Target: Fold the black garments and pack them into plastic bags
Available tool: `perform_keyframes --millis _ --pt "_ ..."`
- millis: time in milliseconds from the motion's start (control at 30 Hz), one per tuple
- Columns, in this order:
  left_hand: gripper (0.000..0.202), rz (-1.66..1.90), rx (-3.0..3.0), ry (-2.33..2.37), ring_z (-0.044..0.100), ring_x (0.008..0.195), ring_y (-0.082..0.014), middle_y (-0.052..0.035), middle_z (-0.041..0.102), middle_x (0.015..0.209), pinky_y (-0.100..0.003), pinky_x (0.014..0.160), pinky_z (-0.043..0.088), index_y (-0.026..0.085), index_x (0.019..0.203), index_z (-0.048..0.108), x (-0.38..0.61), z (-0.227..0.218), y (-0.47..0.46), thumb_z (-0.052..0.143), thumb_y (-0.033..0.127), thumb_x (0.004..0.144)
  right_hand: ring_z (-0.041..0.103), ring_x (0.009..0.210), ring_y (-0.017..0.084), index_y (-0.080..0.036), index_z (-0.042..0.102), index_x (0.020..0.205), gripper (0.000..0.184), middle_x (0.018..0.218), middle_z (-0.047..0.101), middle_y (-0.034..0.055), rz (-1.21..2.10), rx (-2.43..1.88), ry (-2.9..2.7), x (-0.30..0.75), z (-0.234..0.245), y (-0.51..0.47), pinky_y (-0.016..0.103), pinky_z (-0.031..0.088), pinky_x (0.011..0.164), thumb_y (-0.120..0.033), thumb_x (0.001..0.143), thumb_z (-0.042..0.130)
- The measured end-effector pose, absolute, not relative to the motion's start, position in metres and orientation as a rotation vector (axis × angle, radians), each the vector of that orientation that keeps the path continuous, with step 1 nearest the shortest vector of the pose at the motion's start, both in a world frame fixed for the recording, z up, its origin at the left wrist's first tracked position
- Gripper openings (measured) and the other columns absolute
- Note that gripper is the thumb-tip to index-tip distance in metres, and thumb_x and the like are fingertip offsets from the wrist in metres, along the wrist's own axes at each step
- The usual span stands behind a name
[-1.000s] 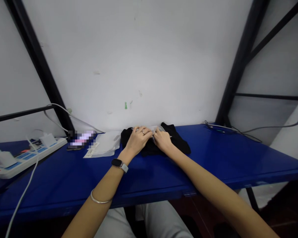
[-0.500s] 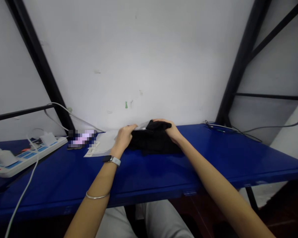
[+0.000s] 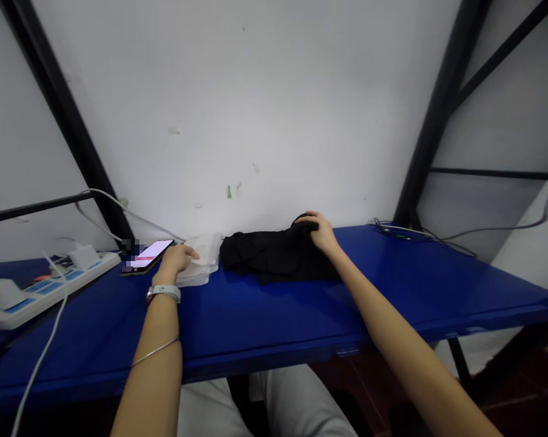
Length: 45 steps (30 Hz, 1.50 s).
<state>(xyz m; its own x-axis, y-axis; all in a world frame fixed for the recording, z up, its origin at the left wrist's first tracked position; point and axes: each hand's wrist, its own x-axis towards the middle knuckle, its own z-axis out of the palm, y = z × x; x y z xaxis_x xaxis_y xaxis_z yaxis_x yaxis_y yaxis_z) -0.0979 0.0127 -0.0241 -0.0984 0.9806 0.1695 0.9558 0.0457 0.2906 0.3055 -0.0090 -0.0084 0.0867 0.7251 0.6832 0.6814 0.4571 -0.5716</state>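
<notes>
A black folded garment [image 3: 269, 255] lies on the blue table [image 3: 264, 321] against the white wall. My right hand [image 3: 318, 233] rests on its right end with fingers curled over the cloth. My left hand [image 3: 177, 258] lies on a stack of clear plastic bags [image 3: 203, 258] to the left of the garment, fingers extended onto the top bag. A watch and a thin bangle are on my left wrist and forearm.
A lit phone [image 3: 147, 254] lies left of the bags. A white power strip [image 3: 37, 285] with plugged chargers and white cables sits at the far left. Black frame posts [image 3: 431, 127] and cables [image 3: 414, 233] stand at the back right.
Both hands were together on the garment, then lifted its ends. Now my left hand has let go and moved left onto the plastic bags; my right hand stays on the garment's right end.
</notes>
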Motion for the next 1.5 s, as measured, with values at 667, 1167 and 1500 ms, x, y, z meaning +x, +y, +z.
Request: perform_keyframes --millis 667,1167,1500 --pt "0.043 1.194 2.553 1.877 0.054 0.110 -0.0250 -0.0050 0.068 0.108 -0.040 0.097 0.041 0.021 0.092 0.070 -0.019 -0.008 -0.005 0.040 0.000 0.070 0.058 0.105 0.020 -0.019 0.068 0.093 0.035 0.118 0.062 0.0070 0.049 -1.114 -2.222 0.279 -0.010 -0.018 0.038 0.042 0.096 -0.008 0.083 0.036" --pt "0.032 0.577 3.030 1.176 0.047 0.119 -0.0231 -0.0035 0.057 0.130 -0.040 0.096 0.036 0.029 0.120 0.057 0.053 -0.038 -0.020 0.040 0.038 0.095 0.054 0.100 0.030 -0.015 0.054 0.105 0.037 0.105 0.063 0.0173 -0.465 -1.878 -1.972 0.304 0.011 -0.036 0.042 0.038 0.083 0.000 0.076 0.039" --pt "0.034 0.586 3.113 1.029 0.030 0.136 -0.0251 -0.0027 0.040 0.148 -0.051 0.104 0.026 0.029 0.122 0.056 0.071 -0.041 -0.024 0.032 0.034 0.098 0.059 0.090 0.026 -0.021 0.060 0.097 0.045 0.100 0.064 0.0076 0.214 -1.783 -2.424 0.301 0.012 -0.038 0.031 0.045 0.069 -0.033 0.058 0.078"
